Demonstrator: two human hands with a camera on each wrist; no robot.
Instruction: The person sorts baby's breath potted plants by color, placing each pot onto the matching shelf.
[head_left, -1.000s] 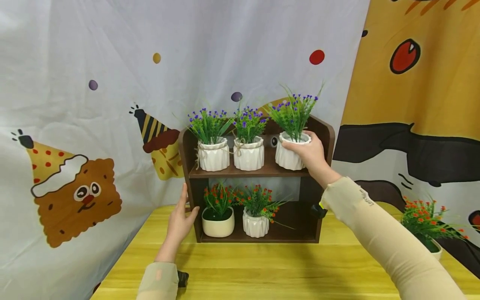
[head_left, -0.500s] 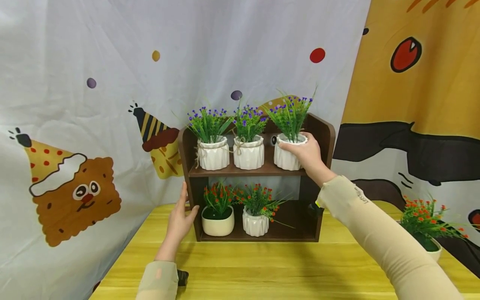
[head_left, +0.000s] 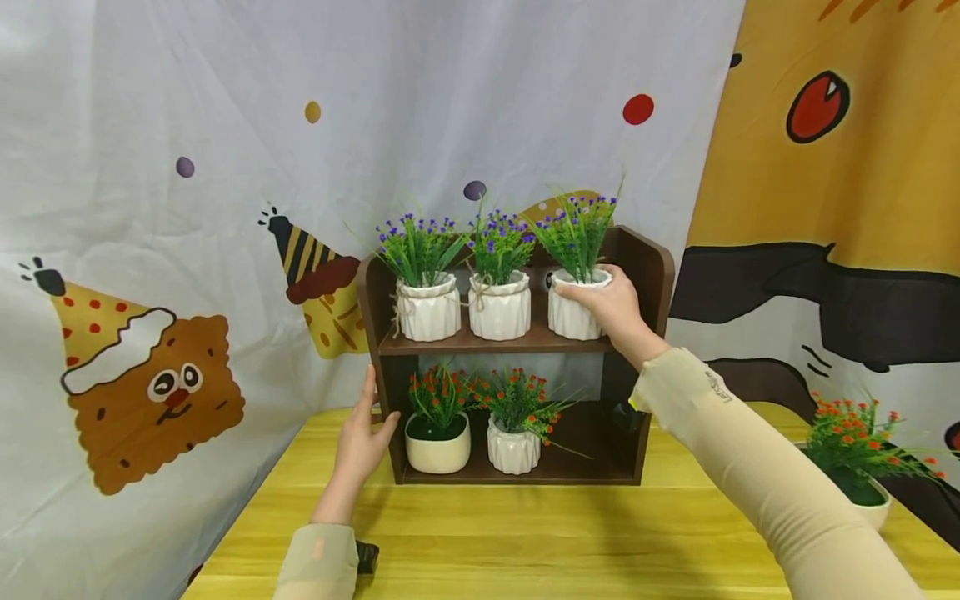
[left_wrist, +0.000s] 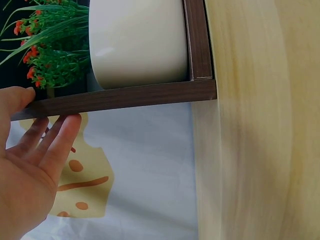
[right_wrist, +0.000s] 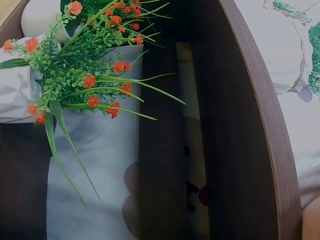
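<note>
My right hand (head_left: 621,308) grips the rim of a white fluted pot (head_left: 576,317) with purple flowers, thumb toward me, at the right of the upper level of a dark brown two-tier shelf (head_left: 517,481). Two similar pots, the left one (head_left: 429,315) and the middle one (head_left: 500,312), stand beside it with twine round their necks. My left hand (head_left: 362,442) holds the shelf's left side panel (left_wrist: 125,96), thumb at the front edge and fingertips against the outer face. In the right wrist view only a sliver of the right hand (right_wrist: 311,220) shows.
On the lower level stand a smooth cream pot (head_left: 438,450) and a white fluted pot (head_left: 514,450), both with red flowers. Another red-flowered plant (head_left: 855,446) in a cream pot stands at the table's right. A printed cloth (head_left: 480,92) hangs behind the wooden table (head_left: 510,533).
My right hand has shifted the purple-flowered pot slightly left on the upper level, and its plant leans less to the right. The left hand stays at the side panel.
</note>
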